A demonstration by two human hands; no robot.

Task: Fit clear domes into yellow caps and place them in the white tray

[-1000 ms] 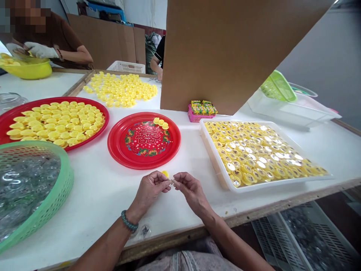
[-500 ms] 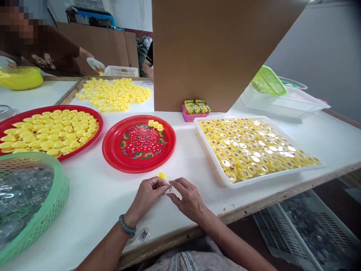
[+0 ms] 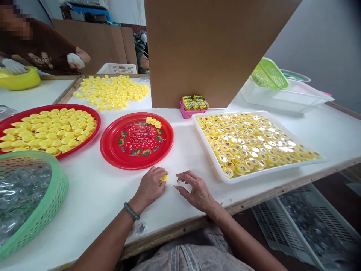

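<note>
My left hand [image 3: 151,185], a beaded bracelet at its wrist, has its fingers closed around a yellow round plastic piece [image 3: 163,178] on the white table. A little to the right, my right hand [image 3: 196,190] pinches a small clear piece with dark marks [image 3: 178,181] between thumb and fingers. The hands are apart. Beyond them lies a red round tray [image 3: 113,152] with a few yellow pieces [image 3: 153,122] near its far rim. To the right, a white tray [image 3: 207,153] is filled with yellow pieces under clear round covers.
At left stand a red tray [image 3: 94,131] of yellow pieces and a green basket [image 3: 58,195] of clear parts. More yellow pieces [image 3: 113,90] lie farther back. A cardboard panel [image 3: 203,52] rises behind a pink basket [image 3: 193,113]. A gloved co-worker [image 3: 50,45] is at far left.
My hands have separated: the left has closed on the yellow piece, while the right has shifted right with the small clear piece. The co-worker's gloved hand has drawn back leftward.
</note>
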